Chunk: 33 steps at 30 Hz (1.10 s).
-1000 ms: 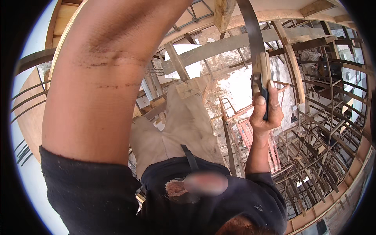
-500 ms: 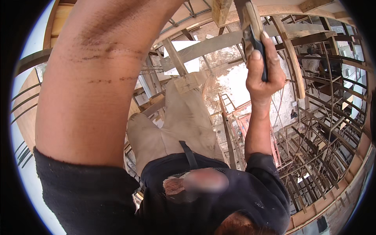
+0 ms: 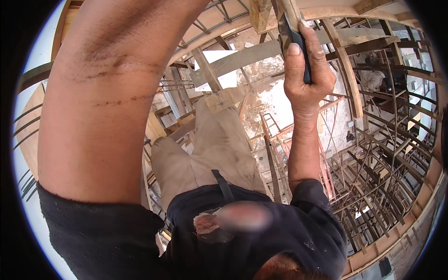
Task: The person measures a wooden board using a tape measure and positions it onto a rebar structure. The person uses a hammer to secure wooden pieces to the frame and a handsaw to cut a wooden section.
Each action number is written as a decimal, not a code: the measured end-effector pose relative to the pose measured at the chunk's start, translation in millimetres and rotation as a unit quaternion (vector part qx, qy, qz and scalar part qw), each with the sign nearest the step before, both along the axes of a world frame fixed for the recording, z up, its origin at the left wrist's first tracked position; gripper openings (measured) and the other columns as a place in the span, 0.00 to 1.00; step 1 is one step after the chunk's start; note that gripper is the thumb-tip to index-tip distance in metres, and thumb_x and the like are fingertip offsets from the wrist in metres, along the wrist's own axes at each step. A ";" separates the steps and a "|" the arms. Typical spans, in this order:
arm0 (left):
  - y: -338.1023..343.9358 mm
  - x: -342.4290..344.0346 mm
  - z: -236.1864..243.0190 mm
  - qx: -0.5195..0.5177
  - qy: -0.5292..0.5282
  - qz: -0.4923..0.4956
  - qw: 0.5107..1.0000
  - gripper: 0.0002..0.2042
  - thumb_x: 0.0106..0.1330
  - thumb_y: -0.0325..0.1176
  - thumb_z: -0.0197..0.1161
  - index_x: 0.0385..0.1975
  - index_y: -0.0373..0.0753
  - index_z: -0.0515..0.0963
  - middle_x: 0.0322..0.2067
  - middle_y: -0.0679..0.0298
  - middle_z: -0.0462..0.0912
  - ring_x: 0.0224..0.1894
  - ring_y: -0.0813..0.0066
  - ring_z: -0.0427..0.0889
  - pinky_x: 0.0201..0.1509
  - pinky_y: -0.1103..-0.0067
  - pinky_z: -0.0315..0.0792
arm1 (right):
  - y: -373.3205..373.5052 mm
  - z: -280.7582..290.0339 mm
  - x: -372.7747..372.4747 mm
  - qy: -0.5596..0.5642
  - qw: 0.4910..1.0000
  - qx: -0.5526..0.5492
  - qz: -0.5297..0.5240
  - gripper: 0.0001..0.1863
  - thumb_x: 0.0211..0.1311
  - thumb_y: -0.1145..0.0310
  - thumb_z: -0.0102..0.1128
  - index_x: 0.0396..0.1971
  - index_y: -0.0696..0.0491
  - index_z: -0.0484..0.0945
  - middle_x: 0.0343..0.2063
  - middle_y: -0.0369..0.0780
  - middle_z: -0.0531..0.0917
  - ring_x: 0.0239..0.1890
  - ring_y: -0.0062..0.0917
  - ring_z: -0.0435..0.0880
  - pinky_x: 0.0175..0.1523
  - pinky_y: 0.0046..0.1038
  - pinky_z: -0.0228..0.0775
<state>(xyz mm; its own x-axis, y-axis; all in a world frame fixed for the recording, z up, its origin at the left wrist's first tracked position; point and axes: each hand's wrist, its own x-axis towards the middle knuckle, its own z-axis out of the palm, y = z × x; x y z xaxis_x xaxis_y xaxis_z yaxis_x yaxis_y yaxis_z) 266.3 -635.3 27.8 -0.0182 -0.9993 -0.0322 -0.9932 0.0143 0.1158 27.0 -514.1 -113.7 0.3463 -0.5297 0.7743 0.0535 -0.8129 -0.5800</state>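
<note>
While the right hand (image 3: 308,70) has climbed higher over the last second, its fingers stay wrapped round the dark hammer handle (image 3: 294,42), raised near the wooden beam (image 3: 259,14). The left hand is out of view; only its forearm (image 3: 107,93) shows.

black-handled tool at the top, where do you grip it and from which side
Grip the black-handled tool on its dark handle, coming from below. The handle points down and is free there, and the right hand is wrapped round it. Its upper end runs out of the picture by a wooden beam.
</note>
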 end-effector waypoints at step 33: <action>22.4 -11.6 9.4 0.047 -0.112 0.063 0.991 0.28 0.46 0.57 0.77 0.39 0.39 0.88 0.37 0.55 0.89 0.38 0.61 0.87 0.43 0.67 0.81 | 63.4 -50.3 -153.0 0.090 0.976 0.189 0.061 0.21 0.66 0.79 0.52 0.59 0.64 0.76 0.44 0.56 0.87 0.38 0.31 0.90 0.41 0.30 0.82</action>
